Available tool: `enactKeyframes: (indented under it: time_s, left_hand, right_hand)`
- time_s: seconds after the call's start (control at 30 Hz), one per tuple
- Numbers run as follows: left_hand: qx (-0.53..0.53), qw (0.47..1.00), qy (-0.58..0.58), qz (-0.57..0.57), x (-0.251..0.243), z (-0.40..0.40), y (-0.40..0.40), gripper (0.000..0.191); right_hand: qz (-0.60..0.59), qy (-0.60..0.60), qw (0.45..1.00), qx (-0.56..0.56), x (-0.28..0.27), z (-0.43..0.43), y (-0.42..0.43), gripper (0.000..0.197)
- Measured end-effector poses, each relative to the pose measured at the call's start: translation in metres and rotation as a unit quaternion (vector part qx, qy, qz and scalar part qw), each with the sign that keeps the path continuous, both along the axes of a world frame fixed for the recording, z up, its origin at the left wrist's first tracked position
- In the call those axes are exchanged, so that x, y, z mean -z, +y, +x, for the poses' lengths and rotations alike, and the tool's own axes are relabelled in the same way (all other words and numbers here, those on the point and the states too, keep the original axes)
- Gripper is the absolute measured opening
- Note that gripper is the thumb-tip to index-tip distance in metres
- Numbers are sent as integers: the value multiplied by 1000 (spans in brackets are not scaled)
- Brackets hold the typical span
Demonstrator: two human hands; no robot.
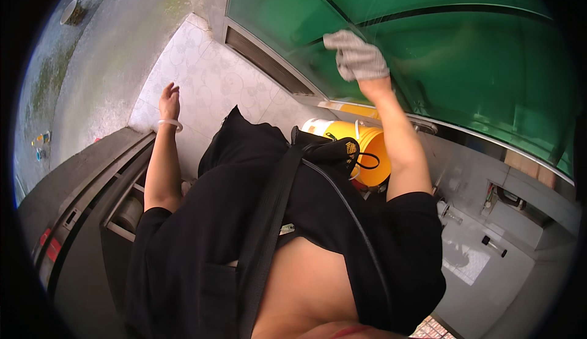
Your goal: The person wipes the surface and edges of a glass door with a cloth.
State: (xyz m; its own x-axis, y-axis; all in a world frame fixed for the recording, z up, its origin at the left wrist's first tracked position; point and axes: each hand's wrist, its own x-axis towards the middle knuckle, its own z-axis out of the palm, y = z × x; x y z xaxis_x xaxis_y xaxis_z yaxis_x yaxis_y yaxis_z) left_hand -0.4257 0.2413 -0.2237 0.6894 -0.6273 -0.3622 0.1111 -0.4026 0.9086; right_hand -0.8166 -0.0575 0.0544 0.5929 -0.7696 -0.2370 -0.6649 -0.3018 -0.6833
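My right hand is raised over a shiny green panel and is mostly covered by a crumpled pale grey cloth. Whether the cloth touches the panel cannot be told. My left hand hangs low above the white patterned floor tiles, its fingers a little bent, with nothing in it. A pale bracelet circles that wrist. Below my right forearm a yellow bucket lies on its side or is tilted, its open end partly in view. A black bag hangs before me on a strap.
A metal-framed vent runs beside the tiles. To the left stand a dark cabinet or sliding frame and, past the tiles, a concrete floor with a round pot. At right a small dark-capped cylinder lies on a grey surface.
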Motion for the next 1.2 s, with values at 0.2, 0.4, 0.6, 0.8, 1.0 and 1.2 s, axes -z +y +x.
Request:
enactKeyframes:
  time_s: [0.2,0.4,0.6,0.8,1.0,1.2]
  left_hand:
    - [-28,957,20,289,162,-3,172,44]
    - [-84,975,54,197,99,-25,94,39]
    - [-50,997,6,61,24,-32,18,42]
    - [-46,989,64,126,47,-70,25,44]
    - [-62,985,97,132,59,-99,34,43]
    - [-9,983,34,182,81,-91,30,44]
  right_hand:
    - [-480,-14,871,-104,-48,-19,0,33]
    - [-594,173,783,-72,-11,-59,7,34]
    - [-606,81,772,-175,-32,-49,2,37]
    - [-577,137,788,-167,-26,-64,0,34]
    - [-367,-67,924,-82,-32,-60,3,31]
    - [-428,-48,897,-101,-36,-58,2,30]
